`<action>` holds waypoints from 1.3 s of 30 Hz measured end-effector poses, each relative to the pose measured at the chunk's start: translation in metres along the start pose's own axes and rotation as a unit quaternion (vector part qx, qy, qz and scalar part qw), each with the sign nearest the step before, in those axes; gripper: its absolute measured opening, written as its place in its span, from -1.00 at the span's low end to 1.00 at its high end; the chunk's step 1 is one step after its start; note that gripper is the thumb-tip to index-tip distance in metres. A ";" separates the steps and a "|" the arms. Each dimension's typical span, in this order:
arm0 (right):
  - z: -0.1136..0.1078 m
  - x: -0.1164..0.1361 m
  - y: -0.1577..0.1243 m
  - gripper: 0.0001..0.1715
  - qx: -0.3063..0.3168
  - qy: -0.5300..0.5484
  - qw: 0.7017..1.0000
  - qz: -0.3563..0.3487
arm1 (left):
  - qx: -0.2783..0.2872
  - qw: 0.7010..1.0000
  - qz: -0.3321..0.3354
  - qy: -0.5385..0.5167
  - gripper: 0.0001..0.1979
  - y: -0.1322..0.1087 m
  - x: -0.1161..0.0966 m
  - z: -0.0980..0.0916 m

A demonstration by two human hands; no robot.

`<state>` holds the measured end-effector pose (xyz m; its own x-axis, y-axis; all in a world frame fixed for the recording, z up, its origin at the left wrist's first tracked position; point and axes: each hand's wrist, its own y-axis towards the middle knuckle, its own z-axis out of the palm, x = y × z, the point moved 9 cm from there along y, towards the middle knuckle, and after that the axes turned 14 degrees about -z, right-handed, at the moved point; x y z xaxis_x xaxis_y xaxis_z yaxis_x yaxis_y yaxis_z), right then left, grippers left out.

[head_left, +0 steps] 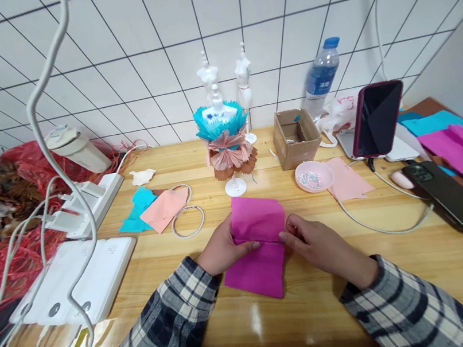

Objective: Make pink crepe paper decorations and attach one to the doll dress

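1. Magenta sheet [258, 219] is in our two hands, over the middle of the surface [317, 311]; beyond its far end stands a ruffled dress form [219, 114] on a round white base.
2. To our right we see a pink bowl [328, 178] of small beads, a cardboard box [291, 153] and a dark phone [450, 196]; to our left, peach [165, 209] and turquoise scraps [137, 213]. A thick white cable [42, 74] hangs across our left side.
3. Wood shows between the sheet's near edge and us, and beside our right hand [320, 241]; ahead, the dress form's base sits near the far edge.
4. The sheet's long axis runs away from us, leaning slightly right, with a crease across its middle.
5. Our left hand [228, 249] has its fingers clamped on the left edge, thumb along the crease; our right fingers pinch the right edge.
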<state>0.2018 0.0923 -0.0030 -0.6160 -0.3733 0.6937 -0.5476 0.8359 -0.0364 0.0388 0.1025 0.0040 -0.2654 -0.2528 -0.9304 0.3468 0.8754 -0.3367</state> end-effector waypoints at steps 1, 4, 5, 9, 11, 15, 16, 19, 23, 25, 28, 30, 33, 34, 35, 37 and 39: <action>0.001 0.000 0.000 -0.70 0.005 -0.010 1.000 0.001 | 0.001 1.000 -0.001 -0.003 -0.35 0.000 0.000 0.000; 0.002 -0.002 0.000 -0.72 0.014 -0.034 0.999 0.006 | 0.005 1.000 -0.006 -0.009 -0.33 0.000 0.002 0.001; 0.003 -0.002 0.000 -0.72 0.015 -0.042 0.999 0.007 | 0.009 1.000 -0.008 -0.011 -0.32 0.000 0.002 0.002; 0.005 0.002 0.001 -0.73 0.009 -0.070 0.997 0.004 | 0.015 1.000 -0.005 -0.015 -0.31 -0.001 0.003 0.004; 0.005 0.005 0.001 -0.72 0.004 -0.087 0.996 0.004 | 0.013 1.000 -0.001 -0.017 -0.31 -0.001 0.002 0.004; 0.005 0.004 0.000 -0.71 0.004 -0.126 0.992 0.022 | 0.003 1.000 -0.001 -0.006 -0.29 -0.001 0.003 0.002; 0.005 0.003 0.000 -0.72 0.007 -0.131 0.991 0.025 | 0.001 1.000 -0.002 -0.003 -0.28 -0.001 0.004 0.002; 0.007 0.005 0.001 -0.73 0.009 -0.124 0.992 0.018 | 0.004 1.000 -0.002 -0.002 -0.29 -0.001 0.004 0.002; 0.009 0.011 0.003 -0.74 -0.008 -0.105 0.994 0.007 | 0.020 1.000 -0.005 -0.009 -0.34 -0.002 0.003 0.006; 0.010 0.014 0.003 -0.75 -0.014 -0.100 0.995 0.003 | 0.022 1.000 -0.015 -0.007 -0.39 -0.002 0.004 0.008; 0.012 0.017 0.005 -0.77 -0.023 -0.093 0.995 -0.004 | 0.011 0.999 -0.031 0.004 -0.46 -0.003 0.006 0.008; 0.012 0.017 0.005 -0.76 -0.027 -0.093 0.995 -0.005 | 0.007 0.999 -0.032 0.007 -0.48 -0.003 0.007 0.008; 0.012 0.016 0.005 -0.75 -0.027 -0.097 0.995 -0.006 | 0.017 1.000 -0.019 0.005 -0.48 -0.004 0.005 0.010; 0.012 0.015 0.005 -0.75 -0.027 -0.097 0.995 -0.005 | 0.021 1.000 -0.012 0.004 -0.48 -0.004 0.004 0.010; 0.012 0.014 0.005 -0.76 -0.027 -0.096 0.995 -0.002 | 0.022 1.000 -0.005 0.007 -0.49 -0.004 0.002 0.011; 0.012 0.012 0.005 -0.76 -0.026 -0.093 0.995 0.002 | 0.015 1.000 0.002 0.026 -0.55 -0.004 0.000 0.009; 0.012 0.011 0.004 -0.77 -0.025 -0.088 0.996 0.003 | 0.000 0.998 0.005 0.063 -0.62 -0.004 -0.002 0.008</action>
<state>0.1855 0.0869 -0.0038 -0.7114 -0.4291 0.5566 -0.5172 0.8559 -0.0011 0.0447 0.0963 0.0060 -0.3729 -0.1910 -0.9080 0.3495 0.8776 -0.3281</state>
